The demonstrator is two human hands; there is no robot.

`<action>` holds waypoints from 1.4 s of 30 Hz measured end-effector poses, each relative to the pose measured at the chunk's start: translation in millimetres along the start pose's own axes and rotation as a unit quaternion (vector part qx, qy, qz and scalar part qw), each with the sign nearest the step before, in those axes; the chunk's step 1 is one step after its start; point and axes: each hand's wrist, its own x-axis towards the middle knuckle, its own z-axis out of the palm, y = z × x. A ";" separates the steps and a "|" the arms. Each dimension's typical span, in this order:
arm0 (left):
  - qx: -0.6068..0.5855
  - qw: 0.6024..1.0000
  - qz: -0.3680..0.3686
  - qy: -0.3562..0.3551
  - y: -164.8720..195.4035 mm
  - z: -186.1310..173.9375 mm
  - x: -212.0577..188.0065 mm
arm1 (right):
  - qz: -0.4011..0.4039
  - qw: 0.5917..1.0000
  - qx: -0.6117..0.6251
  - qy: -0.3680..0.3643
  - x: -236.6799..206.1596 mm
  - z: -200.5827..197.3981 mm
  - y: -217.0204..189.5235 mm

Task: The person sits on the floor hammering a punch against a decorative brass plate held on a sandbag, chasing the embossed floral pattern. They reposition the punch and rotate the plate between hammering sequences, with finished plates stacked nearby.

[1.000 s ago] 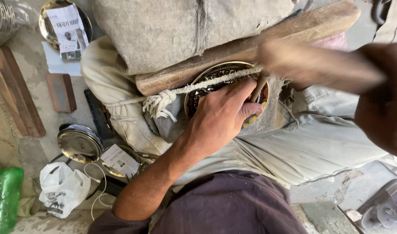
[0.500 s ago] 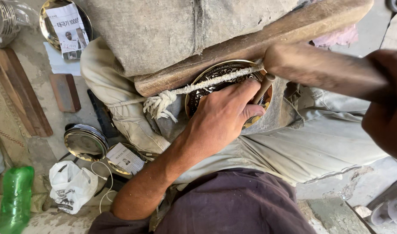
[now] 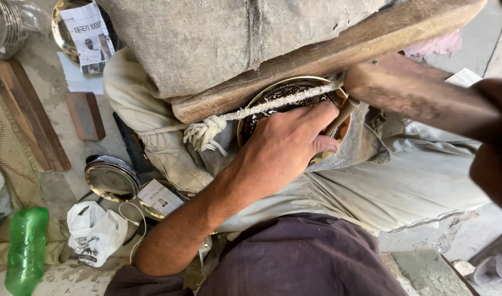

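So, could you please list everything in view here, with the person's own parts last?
engraved plate: one, brass and dark, on the lap under the left hand
rope: one, whitish, across the plate, knotted at its left end
wooden plank: one, brown, above the plate
chisel: one, thin, against the plate
mallet: one, brown wood, over the chisel
shiny plates: two or more, floor left
green bottle: one, lower left
white bag: one, floor
left hand: grips the chisel
right hand: grips the mallet
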 end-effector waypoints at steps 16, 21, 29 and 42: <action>-0.004 0.999 -0.013 -0.034 2.5 -7.4 2.2 | 0.039 0.999 0.016 -0.012 -11.6 9.7 -2.1; 0.014 0.999 -0.001 -0.040 3.7 -10.9 3.2 | 0.054 0.998 0.022 -0.016 -19.7 14.6 -1.9; 0.003 0.997 -0.025 -0.077 3.8 -10.3 5.4 | 0.071 0.997 0.031 -0.024 -27.8 19.9 -2.0; 0.000 0.989 -0.047 -0.143 6.3 -18.4 14.0 | 0.088 0.995 0.023 -0.041 -30.7 24.7 -9.4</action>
